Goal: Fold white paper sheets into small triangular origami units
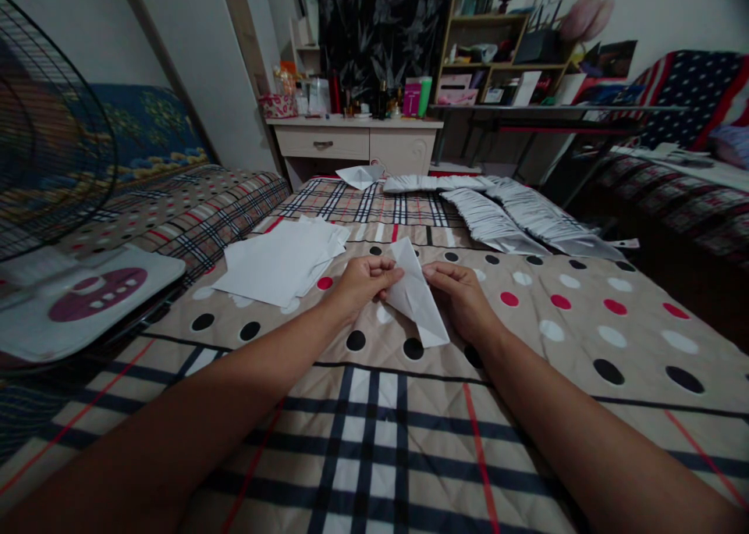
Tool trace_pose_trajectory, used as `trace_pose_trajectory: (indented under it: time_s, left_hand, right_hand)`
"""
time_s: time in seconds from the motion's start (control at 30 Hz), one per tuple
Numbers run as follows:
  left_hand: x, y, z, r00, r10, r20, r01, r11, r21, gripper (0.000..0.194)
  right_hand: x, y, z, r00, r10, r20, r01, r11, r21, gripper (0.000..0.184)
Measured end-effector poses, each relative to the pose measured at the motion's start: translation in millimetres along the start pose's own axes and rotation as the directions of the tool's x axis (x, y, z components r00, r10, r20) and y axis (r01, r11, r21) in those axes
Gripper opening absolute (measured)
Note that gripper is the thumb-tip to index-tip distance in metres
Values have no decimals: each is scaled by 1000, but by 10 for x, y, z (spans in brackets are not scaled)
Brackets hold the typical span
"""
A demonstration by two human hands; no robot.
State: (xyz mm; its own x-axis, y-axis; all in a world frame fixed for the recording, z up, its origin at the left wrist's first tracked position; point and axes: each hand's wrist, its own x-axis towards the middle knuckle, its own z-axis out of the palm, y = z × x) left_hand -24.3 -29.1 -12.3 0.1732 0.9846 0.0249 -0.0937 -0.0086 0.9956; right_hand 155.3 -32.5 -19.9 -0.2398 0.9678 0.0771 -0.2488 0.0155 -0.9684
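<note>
A folded sheet of white paper [417,296] is held up between my two hands, a little above the dotted bedspread [328,347]. My left hand [366,280] pinches its left edge between thumb and fingers. On the other side my right hand [459,292] grips the upper right edge with thumb and forefinger; its other fingers curl partly out of sight. To the left of my hands lies a loose stack of flat white sheets [275,261]. Rows of folded white papers [491,218] lie overlapping on the far right of the bed.
One more folded paper [360,176] lies at the bed's far edge. An electric fan [52,128] with a white base [35,315] stands close on the left. Beyond the bed are a drawer cabinet [403,147] and a shelved desk [485,65].
</note>
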Motion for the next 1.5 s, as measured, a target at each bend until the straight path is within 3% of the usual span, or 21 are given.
trace_pose_trajectory:
  time_s: [0.13, 0.27, 0.37, 0.5, 0.6, 0.67, 0.77, 0.9, 1.03, 1.13, 1.2, 1.3, 1.4, 1.5]
  left_hand:
    - [12, -14, -5, 1000, 15, -22, -14, 1000, 6, 36]
    - [5, -14, 13, 998, 56, -32, -55, 998, 24, 38]
    - [-31, 16, 57, 988, 152, -34, -150, 988, 31, 49]
    - [-106, 75, 146, 950, 313, -6, -303, 922, 242, 76]
    - [-122, 87, 174, 921, 389, -13, -351, 845, 403, 76]
    - [-105, 80, 153, 885, 464, -44, -393, 793, 465, 72]
    - [-74, 75, 84, 797, 603, -42, -461, 651, 603, 72]
    - [-69, 96, 28, 711, 696, 99, -529, 437, 728, 59]
    - [-81, 125, 19, 657, 741, 139, -568, 365, 737, 47]
    - [-98, 167, -20, 558, 801, 217, -609, 218, 763, 35]
    - [-119, 200, -65, 523, 777, 351, -630, 75, 773, 26]
    - [-152, 230, -124, 542, 619, 568, -681, -73, 729, 21]
    - [-164, 225, -147, 539, 484, 689, -739, -120, 663, 26]
    - [-149, 206, -137, 534, 395, 748, -779, -113, 616, 31]
  right_hand:
    - [-6, -41, 33, 1000, -20, 17, 21, 999, -47, 15]
    - [-9, -69, 108, 995, -50, 85, 61, 989, -134, 27]
    - [-12, -47, 140, 992, -123, 22, 124, 947, -295, 26]
    - [-31, 2, 133, 962, -272, -9, 230, 833, -503, 19]
    - [-35, 5, 124, 951, -310, -15, 254, 805, -536, 15]
    - [-25, -10, 120, 955, -291, -63, 221, 834, -506, 14]
    - [-1, -38, 113, 963, -226, -143, 149, 898, -414, 13]
    - [11, -57, 111, 970, -182, -163, 116, 930, -348, 12]
    - [-4, -60, 113, 967, -193, -163, 131, 935, -330, 18]
    - [-19, -73, 109, 966, -188, -175, 132, 948, -290, 24]
    - [-23, -84, 100, 965, -186, -186, 131, 953, -274, 26]
    - [-17, -87, 73, 959, -195, -207, 134, 952, -275, 27]
    - [-1, -70, 43, 953, -190, -236, 124, 955, -270, 26]
    - [9, -54, 29, 949, -193, -248, 123, 955, -271, 26]
